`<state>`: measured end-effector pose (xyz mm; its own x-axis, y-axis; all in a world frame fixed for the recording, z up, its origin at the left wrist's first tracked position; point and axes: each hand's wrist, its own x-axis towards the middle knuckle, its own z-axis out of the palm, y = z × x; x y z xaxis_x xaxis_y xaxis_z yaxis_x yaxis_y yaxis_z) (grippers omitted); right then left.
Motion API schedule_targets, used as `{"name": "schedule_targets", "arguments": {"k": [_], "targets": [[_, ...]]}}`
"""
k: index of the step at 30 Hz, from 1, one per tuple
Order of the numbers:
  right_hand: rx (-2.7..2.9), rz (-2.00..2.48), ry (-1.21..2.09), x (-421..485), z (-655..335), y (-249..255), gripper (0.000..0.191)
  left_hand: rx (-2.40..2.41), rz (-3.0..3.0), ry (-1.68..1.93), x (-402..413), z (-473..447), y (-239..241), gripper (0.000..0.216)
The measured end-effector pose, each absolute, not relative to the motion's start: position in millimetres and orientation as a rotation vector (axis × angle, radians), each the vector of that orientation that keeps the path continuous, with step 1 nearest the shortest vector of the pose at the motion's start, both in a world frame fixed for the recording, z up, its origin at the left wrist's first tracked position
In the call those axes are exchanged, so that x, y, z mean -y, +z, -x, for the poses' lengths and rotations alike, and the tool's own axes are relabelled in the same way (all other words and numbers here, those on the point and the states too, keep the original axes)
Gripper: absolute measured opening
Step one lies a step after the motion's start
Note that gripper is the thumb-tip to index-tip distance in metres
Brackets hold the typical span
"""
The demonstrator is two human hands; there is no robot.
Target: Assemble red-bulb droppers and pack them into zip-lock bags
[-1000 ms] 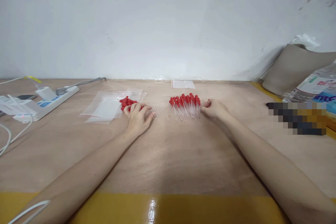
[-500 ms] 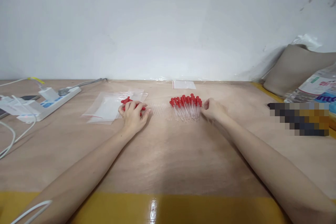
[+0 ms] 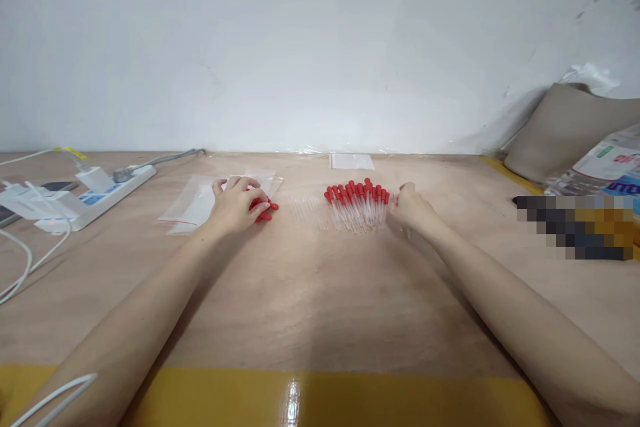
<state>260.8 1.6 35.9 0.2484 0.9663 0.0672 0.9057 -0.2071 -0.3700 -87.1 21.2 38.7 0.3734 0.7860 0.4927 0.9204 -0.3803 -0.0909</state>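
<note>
My left hand (image 3: 233,203) arches over a small pile of red rubber bulbs (image 3: 265,215), its fingers bent and apart, the thumb touching the near side of the pile. Part of the pile is hidden beneath it. To the right lies a row of thin clear tubes (image 3: 306,211). Beyond that, several droppers with red bulbs (image 3: 356,203) lie side by side, tips toward me. My right hand (image 3: 414,207) is closed in a pinch just right of these droppers. Something clear seems to show at its fingertips, too small to make out.
Clear zip bags (image 3: 185,203) lie flat under and beside my left hand. Another small bag (image 3: 351,161) rests near the wall. A white power strip (image 3: 120,190) with chargers and cables stands at left; a plastic bottle (image 3: 595,163) lies at right beside a blurred-out dark object (image 3: 565,227).
My left hand has shifted left, uncovering more of the red bulbs on its right side. My right hand remains beside the droppers, its fingers slightly more curled.
</note>
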Motion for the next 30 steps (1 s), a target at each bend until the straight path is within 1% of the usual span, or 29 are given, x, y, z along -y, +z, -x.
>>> {"name": "schedule_targets", "arguments": {"k": [3, 7, 10, 14, 19, 22, 24, 26, 28, 30], "targets": [[1.719, 2.065, 0.146, -2.6, -259.7, 36.5, 0.044, 1.384, 2.265, -0.446, -20.9, 81.7, 30.7, 0.021], [1.809, 1.776, -0.098, 7.1, -237.0, 20.9, 0.035, 1.33, 2.235, -0.357, -23.4, 76.1, 21.1, 0.025], [2.005, 1.464, -0.263, 19.3, -215.6, 0.7, 0.03, 1.322, 2.266, -0.338, -26.1, 75.7, 18.7, 0.024], [2.178, 1.2, -0.343, 27.7, -203.4, -17.0, 0.025, 1.315, 2.289, -0.356, -26.6, 75.9, 20.0, 0.021], [2.162, 1.185, -0.351, 25.3, -206.9, -19.3, 0.027, 1.329, 2.33, -0.415, -25.9, 76.0, 23.1, 0.018], [2.13, 1.218, -0.326, 25.7, -207.4, -18.2, 0.027, 1.359, 2.375, -0.54, -25.2, 73.3, 25.4, 0.017], [2.137, 1.223, -0.294, 27.1, -206.7, -17.2, 0.028, 1.388, 2.403, -0.693, -21.9, 66.7, 26.5, 0.018], [2.157, 1.22, -0.262, 28.5, -205.9, -16.1, 0.028, 1.418, 2.441, -0.913, -15.0, 55.0, 26.0, 0.024], [2.174, 1.195, -0.238, 29.2, -205.6, -15.4, 0.028, 1.438, 2.519, -1.173, -5.3, 39.7, 22.6, 0.038], [2.184, 1.153, -0.219, 29.3, -205.7, -15.1, 0.027, 1.442, 2.621, -1.36, 4.6, 24.1, 16.2, 0.039]]}}
